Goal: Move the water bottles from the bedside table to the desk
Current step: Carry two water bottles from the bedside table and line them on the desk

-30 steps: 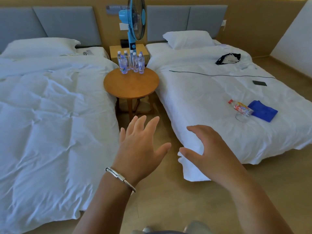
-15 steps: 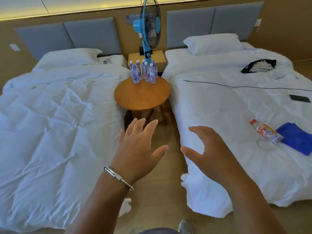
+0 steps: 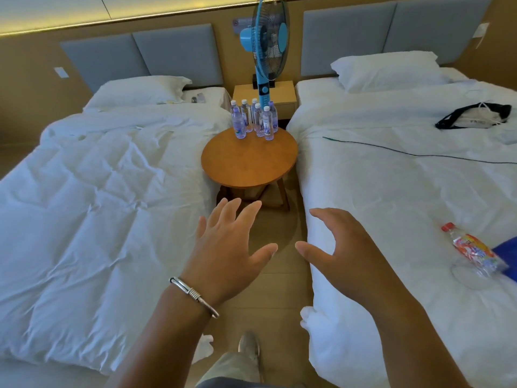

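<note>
So I've walked in closer between the two beds over the last second, and the round table [image 3: 249, 161] has gone from a small thing up the aisle to sitting right ahead at 12 o'clock. The bottles [image 3: 254, 119] are bunched upright on its far edge, just in front of the blue fan [image 3: 267, 51]. My left hand [image 3: 226, 247] is spread flat with fingers straight, holding nothing; my right hand [image 3: 344, 253] is loosely curved, wide, also empty. Neither is near the bottles yet, they're well apart from the table top. Basically the approach is almost done and nothing's picked up yet. No desk in sight, so I reckon it's behind me somewhere.
</note>
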